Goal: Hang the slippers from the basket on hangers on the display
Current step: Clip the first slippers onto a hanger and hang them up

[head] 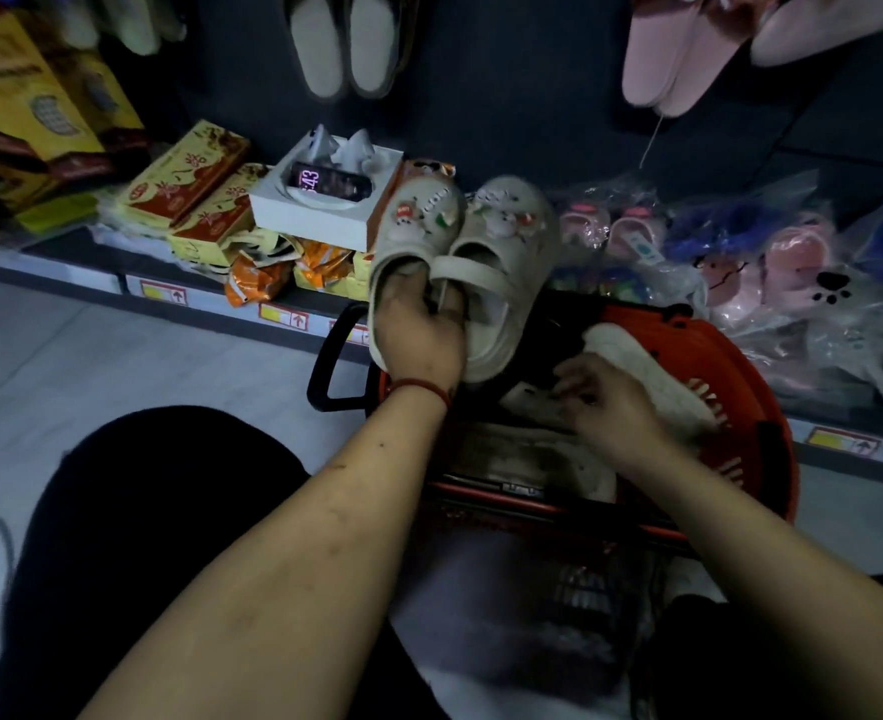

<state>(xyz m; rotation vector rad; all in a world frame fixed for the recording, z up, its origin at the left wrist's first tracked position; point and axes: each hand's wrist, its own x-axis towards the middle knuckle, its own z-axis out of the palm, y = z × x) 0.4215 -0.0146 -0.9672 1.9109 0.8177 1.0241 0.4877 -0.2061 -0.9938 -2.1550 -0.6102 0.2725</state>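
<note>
A pair of beige clog slippers (486, 252) with small charms on the toes is lifted above the red basket (740, 433). My left hand (421, 330) grips both of them together, fingers hooked inside their openings. My right hand (603, 400) reaches down into the basket, its curled fingers touching a dark item there; I cannot tell whether it holds anything. White fluffy slippers (636, 371) lie in the basket beside it. On the dark display wall hang a grey pair (343, 44) and a pink pair (673, 54).
A low shelf edge (169, 298) carries yellow boxes (189, 174), orange packets (257, 280) and a white box holding a phone (332, 187). Bagged slippers (772, 262) are piled at the right. The basket's black handle (325, 356) sticks out left. My dark-clad knee (143, 511) is at lower left.
</note>
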